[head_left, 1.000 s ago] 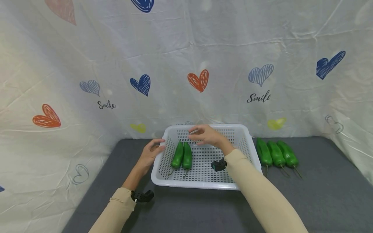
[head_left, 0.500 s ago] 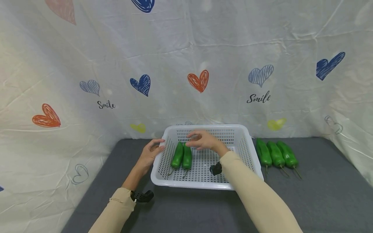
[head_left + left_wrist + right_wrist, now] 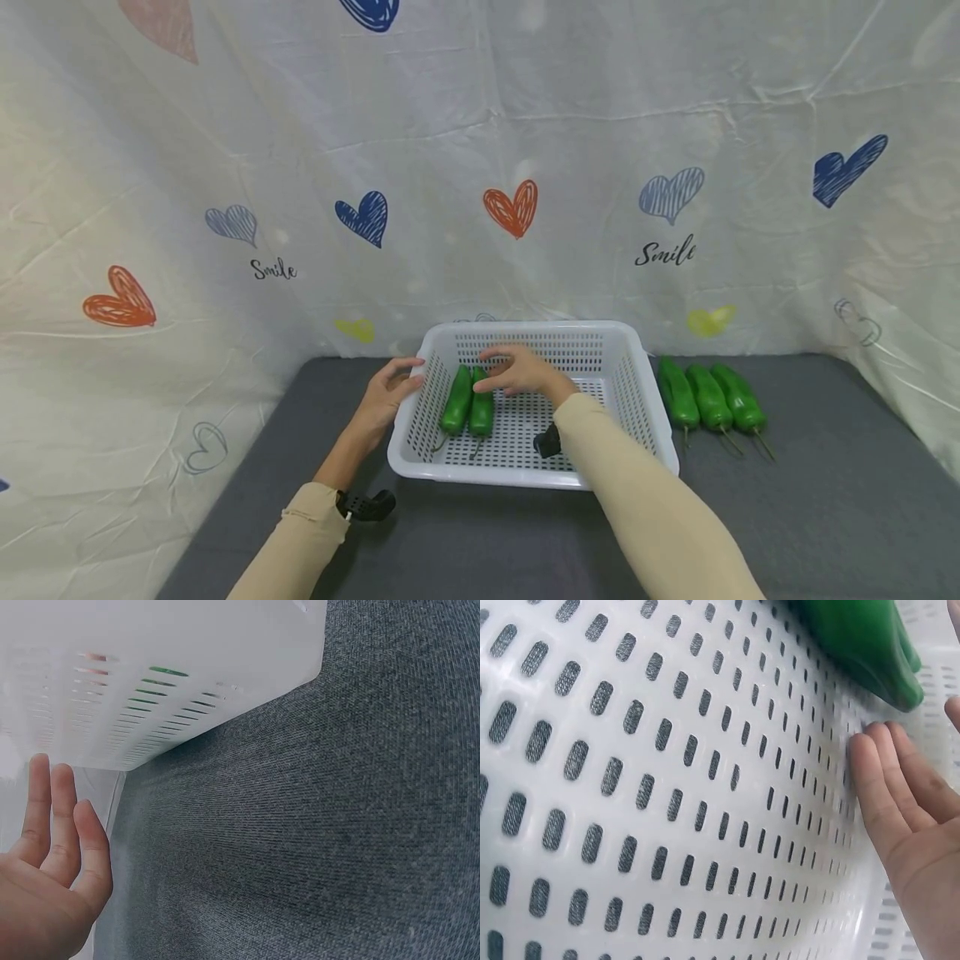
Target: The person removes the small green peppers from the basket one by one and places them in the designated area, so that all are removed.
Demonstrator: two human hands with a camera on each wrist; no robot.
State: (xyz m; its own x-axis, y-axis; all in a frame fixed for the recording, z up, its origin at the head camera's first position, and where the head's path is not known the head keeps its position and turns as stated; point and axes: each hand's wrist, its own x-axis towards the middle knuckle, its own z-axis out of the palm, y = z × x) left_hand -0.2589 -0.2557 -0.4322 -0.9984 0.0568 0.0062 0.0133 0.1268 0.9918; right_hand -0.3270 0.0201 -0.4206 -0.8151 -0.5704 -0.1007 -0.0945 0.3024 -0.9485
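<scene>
Two long green peppers (image 3: 457,403) lie side by side at the left of a white plastic basket (image 3: 491,475), stems toward the front. Over the far end of the right one of the pair is my right hand (image 3: 521,371), thumb and fingers apart. In the right wrist view that pepper (image 3: 870,656) lies just beyond the nearly straight fingertips, and nothing is between them. My left hand (image 3: 387,392) rests its fingertips at the basket's left rim. The left wrist view shows three of its fingers (image 3: 64,825) extended beside the slotted wall (image 3: 150,705).
Three more green peppers (image 3: 708,398) lie in a row on the dark grey tablecloth (image 3: 825,467), right of the basket. Behind the table hangs a pale sheet (image 3: 442,275) with printed hearts. A black wrist camera (image 3: 367,505) is strapped to the left wrist.
My right hand has moved lower and slightly left, toward the right pepper of the pair in the basket. The left hand, the basket and the peppers have stayed in place.
</scene>
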